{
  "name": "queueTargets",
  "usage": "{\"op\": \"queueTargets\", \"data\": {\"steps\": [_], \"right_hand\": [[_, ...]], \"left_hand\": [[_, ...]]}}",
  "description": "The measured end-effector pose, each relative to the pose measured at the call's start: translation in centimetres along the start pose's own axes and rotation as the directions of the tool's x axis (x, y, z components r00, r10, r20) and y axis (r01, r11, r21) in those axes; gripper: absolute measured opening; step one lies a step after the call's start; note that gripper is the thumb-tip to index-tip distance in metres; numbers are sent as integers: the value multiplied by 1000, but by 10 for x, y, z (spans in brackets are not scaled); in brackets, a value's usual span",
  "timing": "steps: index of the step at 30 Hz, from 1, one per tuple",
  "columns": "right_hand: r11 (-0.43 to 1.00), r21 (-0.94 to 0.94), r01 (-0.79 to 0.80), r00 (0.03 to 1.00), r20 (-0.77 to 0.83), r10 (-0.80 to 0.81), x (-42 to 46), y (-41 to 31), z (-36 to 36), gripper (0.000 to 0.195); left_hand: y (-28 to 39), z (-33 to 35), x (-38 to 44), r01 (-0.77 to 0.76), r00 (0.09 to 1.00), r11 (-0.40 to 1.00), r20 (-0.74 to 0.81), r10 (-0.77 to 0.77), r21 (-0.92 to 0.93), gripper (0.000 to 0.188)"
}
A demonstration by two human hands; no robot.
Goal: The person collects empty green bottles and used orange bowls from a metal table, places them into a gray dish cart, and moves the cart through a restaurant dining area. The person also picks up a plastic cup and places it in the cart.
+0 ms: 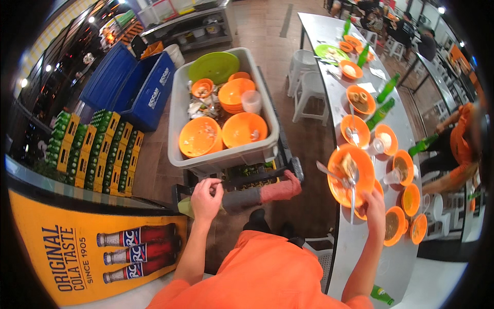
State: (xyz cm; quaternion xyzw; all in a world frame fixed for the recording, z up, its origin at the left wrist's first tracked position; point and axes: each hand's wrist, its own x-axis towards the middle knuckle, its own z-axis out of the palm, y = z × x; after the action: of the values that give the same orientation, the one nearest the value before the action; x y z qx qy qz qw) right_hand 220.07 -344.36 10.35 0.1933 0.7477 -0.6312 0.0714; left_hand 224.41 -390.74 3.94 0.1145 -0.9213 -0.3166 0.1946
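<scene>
My right hand (373, 210) grips the near rim of a large orange bowl (366, 170), lifted and tilted over the steel table's edge. Inside lie food scraps, with a metal spoon (352, 201) and another utensil (327, 169) sticking out past the rim. Part of a second orange bowl (378, 187) shows from underneath it. My left hand (207, 199), fingers curled, is at the cart's handle, where a dark grey cloth (242, 199), a red cloth (281, 189) and a green cloth (186, 207) hang. Whether those fingers hold anything is hidden.
A grey plastic tub (172, 131) on the cart holds stacked orange bowls (236, 92), a green plate (214, 67) and scraps. Used bowls, cups and green bottles (381, 114) line the steel table (357, 247). White stools (312, 92) stand beside it. A co-worker (461, 143) is at right.
</scene>
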Motion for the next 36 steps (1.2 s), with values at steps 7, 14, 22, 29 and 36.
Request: {"op": "queueTargets", "data": {"steps": [7,14,22,29,36], "right_hand": [[990,18,140,845,519,-128,143,-128,232,22],[927,-278,252,869,487,-90,232,-137,448,28],[78,-690,720,517,457,-724,229,-133,556,21],[-191,-718,669,406,569,-716,230,-192,552,27],[384,-806,451,853,263,-450,268,-222,486,21]], "left_hand": [[-49,-17,-14,185,981,981,50,-188,50,27],[-57,-11,-7,53,998,997,-43,-50,63,26],[-60,-17,-4,34,999,998,-7,-33,47,23],[-67,-16,-2,-98,995,995,24,97,25,5],[-71,-14,-1,-162,985,987,56,160,18,12]]}}
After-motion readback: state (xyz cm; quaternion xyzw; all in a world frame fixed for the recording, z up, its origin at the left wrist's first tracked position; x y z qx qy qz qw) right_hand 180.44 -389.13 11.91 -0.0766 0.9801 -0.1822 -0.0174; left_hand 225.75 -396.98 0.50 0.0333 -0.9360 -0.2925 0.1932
